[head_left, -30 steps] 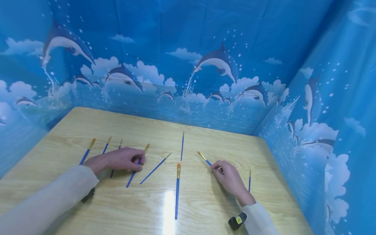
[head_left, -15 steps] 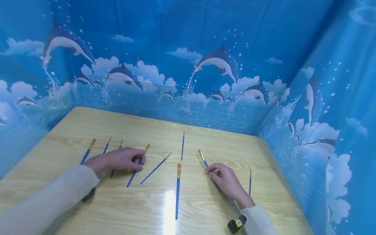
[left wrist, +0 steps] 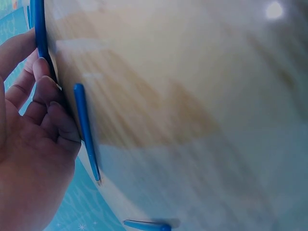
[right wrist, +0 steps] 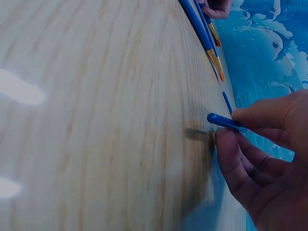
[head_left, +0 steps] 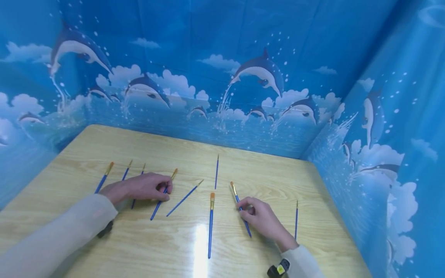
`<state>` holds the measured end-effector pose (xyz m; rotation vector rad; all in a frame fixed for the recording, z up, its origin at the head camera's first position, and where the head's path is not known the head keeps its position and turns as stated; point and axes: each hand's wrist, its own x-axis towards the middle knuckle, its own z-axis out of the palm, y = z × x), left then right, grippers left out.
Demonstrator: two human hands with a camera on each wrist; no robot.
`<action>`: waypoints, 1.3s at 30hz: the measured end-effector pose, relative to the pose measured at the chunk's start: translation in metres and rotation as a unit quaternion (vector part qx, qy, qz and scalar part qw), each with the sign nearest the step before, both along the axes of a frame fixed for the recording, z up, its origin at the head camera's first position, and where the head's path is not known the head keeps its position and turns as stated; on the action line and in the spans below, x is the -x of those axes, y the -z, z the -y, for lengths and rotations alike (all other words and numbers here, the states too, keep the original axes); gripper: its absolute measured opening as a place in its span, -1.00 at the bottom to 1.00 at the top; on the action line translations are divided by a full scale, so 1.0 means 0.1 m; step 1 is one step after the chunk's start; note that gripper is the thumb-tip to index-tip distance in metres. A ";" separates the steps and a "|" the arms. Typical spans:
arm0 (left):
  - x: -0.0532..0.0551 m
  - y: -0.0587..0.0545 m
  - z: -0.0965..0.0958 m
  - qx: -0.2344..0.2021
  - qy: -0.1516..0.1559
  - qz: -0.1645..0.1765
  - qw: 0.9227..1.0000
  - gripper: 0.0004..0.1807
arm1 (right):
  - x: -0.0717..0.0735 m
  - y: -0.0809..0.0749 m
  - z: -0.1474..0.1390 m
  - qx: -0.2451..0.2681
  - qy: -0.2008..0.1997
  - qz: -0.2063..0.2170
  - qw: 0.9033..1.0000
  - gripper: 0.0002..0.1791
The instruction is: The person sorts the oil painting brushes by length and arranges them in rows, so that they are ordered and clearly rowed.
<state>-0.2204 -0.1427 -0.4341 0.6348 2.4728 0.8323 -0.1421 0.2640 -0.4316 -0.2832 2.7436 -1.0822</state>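
Observation:
My left hand (head_left: 149, 187) lies over the table's left half and pinches a blue-handled paintbrush (head_left: 156, 210) with orange bristles pointing away. In the left wrist view that paintbrush's handle (left wrist: 40, 29) runs along the fingertips. To the right, my right hand (head_left: 260, 216) pinches a second paintbrush (head_left: 247, 227) mid-handle between thumb and fingers, its gold ferrule and bristles angled up and left. That handle's rounded end (right wrist: 214, 118) shows in the right wrist view, close over the tabletop with a shadow beside it.
Between the hands lie a flat brush (head_left: 210, 231), a slanted thin brush (head_left: 182, 200) and another thin brush (head_left: 217, 172). Several more, including a wide brush (head_left: 103, 180), lie around the left forearm. One thin brush (head_left: 296, 218) is right of the right hand. A dolphin-print curtain (head_left: 222, 77) surrounds the wooden table (head_left: 174, 243).
My right hand has moved left and toward me, turning its paintbrush from a slant to more upright in the head view. The left hand and its paintbrush have stayed put.

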 end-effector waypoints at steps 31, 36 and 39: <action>0.02 -0.01 0.03 -0.010 0.015 0.001 1.000 -0.81 | -0.29 -0.04 0.34 0.129 -0.072 0.107 0.983 -0.74; 0.03 0.00 0.03 -0.007 0.015 -0.002 1.000 -0.81 | -0.29 -0.03 0.37 0.128 -0.076 0.110 0.983 -0.76; 0.01 -0.01 0.02 -0.007 0.015 -0.003 1.000 -0.80 | -0.28 -0.03 0.39 0.111 -0.085 0.096 0.986 -0.77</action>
